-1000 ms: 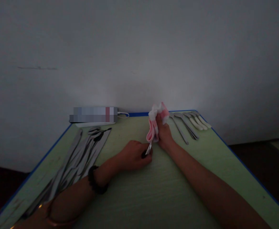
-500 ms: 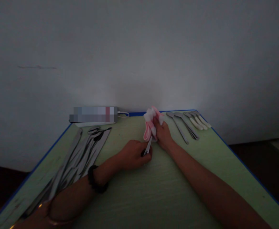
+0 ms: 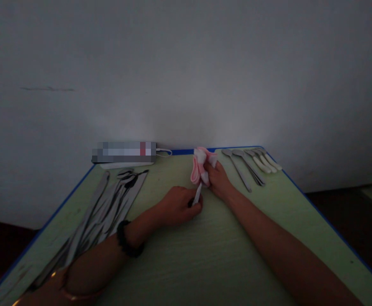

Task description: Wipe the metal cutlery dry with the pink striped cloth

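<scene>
My left hand [image 3: 181,207] is closed on the handle of a metal piece of cutlery [image 3: 198,194], low over the middle of the table. A pink and white cloth [image 3: 200,163] covers the far end, so I cannot tell what kind of cutlery it is. Closed around that cloth from the right side is my right hand [image 3: 218,180], its fingers partly hidden in the folds. To the right of it lie a metal spoon [image 3: 237,170], a small stack of spoons [image 3: 251,168] and several white-handled pieces of cutlery [image 3: 262,162].
Under my left forearm, a pile of metal cutlery [image 3: 109,204] spreads along the left of the green table [image 3: 205,263]. At the back left stands a device with a blurred screen [image 3: 124,152] and a white cable [image 3: 165,151]. A pale wall [image 3: 186,85] rises behind the blue table edge.
The cloth has shifted slightly and its folds have changed shape around the cutlery, its top now lower. Both hands stay in nearly the same place, and the laid-out cutlery has not moved.
</scene>
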`<state>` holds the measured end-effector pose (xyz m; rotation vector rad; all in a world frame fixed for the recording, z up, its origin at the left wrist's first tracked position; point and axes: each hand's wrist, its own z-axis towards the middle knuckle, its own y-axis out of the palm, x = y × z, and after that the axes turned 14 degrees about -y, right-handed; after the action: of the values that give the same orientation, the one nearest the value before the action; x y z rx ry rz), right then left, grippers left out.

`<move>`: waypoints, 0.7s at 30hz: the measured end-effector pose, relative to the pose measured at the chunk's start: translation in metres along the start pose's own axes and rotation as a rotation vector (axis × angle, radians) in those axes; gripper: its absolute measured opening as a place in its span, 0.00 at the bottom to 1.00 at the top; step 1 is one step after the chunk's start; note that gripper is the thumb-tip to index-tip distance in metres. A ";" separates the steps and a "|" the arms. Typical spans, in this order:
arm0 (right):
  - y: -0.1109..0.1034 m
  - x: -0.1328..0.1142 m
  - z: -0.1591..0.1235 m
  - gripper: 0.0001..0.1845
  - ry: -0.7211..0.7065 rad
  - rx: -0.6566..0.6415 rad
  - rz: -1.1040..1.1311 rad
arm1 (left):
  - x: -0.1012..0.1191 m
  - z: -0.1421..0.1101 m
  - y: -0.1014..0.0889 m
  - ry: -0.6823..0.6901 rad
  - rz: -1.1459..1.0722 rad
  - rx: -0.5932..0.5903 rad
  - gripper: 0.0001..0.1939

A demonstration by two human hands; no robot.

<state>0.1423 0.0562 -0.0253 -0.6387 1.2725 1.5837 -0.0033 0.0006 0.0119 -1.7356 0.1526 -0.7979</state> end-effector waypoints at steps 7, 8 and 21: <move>0.003 -0.001 0.000 0.12 -0.015 0.065 -0.026 | 0.001 0.001 0.000 -0.016 -0.009 0.000 0.08; 0.003 -0.002 0.000 0.13 -0.008 0.071 -0.046 | 0.001 0.001 0.000 -0.017 -0.012 -0.001 0.08; 0.004 -0.010 0.001 0.27 0.159 0.256 0.086 | 0.000 0.003 -0.003 -0.093 -0.258 -0.010 0.16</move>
<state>0.1427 0.0537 -0.0143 -0.5618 1.6094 1.4276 -0.0022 0.0038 0.0145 -1.8204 -0.1341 -0.9011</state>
